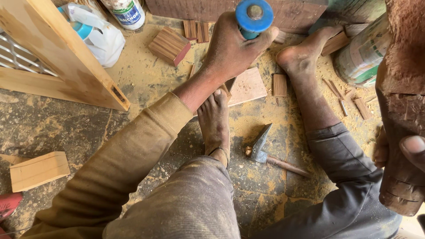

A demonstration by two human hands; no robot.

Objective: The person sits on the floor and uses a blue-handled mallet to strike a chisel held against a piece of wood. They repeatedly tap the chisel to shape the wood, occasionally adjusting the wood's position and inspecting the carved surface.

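My left hand (232, 46) is closed around a blue-handled chisel (253, 15), whose handle end points up at the camera. Its blade reaches down toward a flat wooden board (249, 85) on the sawdust-covered floor, and my bare left foot (214, 121) rests at the board's edge. At the right edge, my right hand (409, 150) grips a large, rough, dark brown piece of wood (400, 88), held upright close to the camera. My bare right foot (301, 55) lies beyond the board.
A hammer (262, 146) lies on the floor between my legs. A pale wooden frame (66, 57) leans at upper left beside a white plastic jug (102, 35). Wood blocks (169, 45), a pale block (40, 170) and a tin (361, 53) lie around.
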